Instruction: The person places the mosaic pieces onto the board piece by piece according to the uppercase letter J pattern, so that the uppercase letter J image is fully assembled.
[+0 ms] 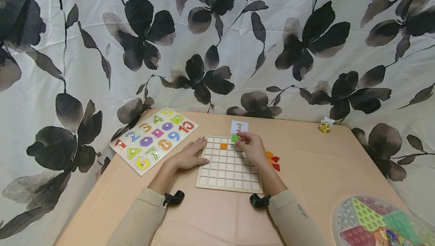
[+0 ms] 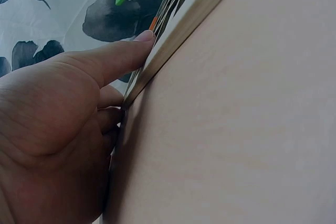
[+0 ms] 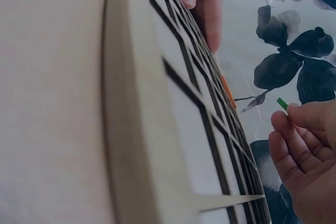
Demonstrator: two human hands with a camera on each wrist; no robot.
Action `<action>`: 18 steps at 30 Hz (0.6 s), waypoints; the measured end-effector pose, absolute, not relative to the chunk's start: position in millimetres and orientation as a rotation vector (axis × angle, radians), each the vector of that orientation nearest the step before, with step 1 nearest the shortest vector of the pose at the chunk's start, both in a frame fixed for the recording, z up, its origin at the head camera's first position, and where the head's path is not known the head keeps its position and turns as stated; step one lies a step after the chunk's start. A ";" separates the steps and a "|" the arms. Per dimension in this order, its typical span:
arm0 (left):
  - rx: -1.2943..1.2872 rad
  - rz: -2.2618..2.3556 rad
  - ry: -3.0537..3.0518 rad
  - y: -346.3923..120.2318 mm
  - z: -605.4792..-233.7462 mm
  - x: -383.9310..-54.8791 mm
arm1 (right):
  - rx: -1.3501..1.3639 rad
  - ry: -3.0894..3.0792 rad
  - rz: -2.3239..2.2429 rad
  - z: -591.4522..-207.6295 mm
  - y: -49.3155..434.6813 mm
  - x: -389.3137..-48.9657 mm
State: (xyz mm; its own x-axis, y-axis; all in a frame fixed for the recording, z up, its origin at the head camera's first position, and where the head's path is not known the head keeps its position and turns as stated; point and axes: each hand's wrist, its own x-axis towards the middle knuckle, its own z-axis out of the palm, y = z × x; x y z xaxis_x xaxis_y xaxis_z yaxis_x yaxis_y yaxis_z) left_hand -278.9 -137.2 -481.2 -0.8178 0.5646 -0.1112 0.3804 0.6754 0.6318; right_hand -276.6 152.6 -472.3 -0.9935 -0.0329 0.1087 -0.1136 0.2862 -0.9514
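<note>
A wooden grid board (image 1: 229,173) with white square cells lies on the table. One orange square tile (image 1: 223,146) sits in its upper part. Between thumb and fingers, my right hand (image 1: 251,148) pinches a green square tile (image 1: 235,137) just above the board's far edge; the right wrist view shows this tile (image 3: 282,104) edge-on, apart from the board. My left hand (image 1: 188,156) rests along the board's left edge, fingers extended. In the left wrist view its thumb touches the board's rim (image 2: 176,48). Behind the board lies a small pattern card (image 1: 239,126) with a coloured figure.
Loose orange pieces (image 1: 269,154) and red pieces (image 1: 276,167) lie right of the board, partly behind the right forearm. A number-and-shape puzzle board (image 1: 156,139) lies at the left. A small yellow toy figure (image 1: 325,125) stands far right; a clear container (image 1: 370,219) holds coloured blocks near right.
</note>
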 end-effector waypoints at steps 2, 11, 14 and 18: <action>0.754 0.877 2.598 -137.2 -481.2 -278.8 | 0.141 -2.488 1.793 -475.1 152.6 -277.6; 0.750 0.867 2.596 -137.3 -481.6 -280.2 | 0.200 -2.570 1.660 -488.9 155.6 -281.6; 0.744 0.868 2.599 -137.2 -481.2 -280.0 | 0.241 -2.582 1.626 -492.6 155.6 -283.4; 0.741 0.865 2.596 -136.3 -481.0 -280.3 | 0.285 -2.591 1.611 -495.1 154.4 -284.5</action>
State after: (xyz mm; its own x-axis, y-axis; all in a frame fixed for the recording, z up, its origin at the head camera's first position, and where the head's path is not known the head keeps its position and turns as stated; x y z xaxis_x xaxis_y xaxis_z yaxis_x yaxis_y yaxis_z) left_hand -280.3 -136.3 -481.0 -0.8199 0.5597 -0.1206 0.3754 0.6846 0.6249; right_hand -284.5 154.4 -495.1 -0.9798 -0.1167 0.1626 -0.1975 0.4307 -0.8806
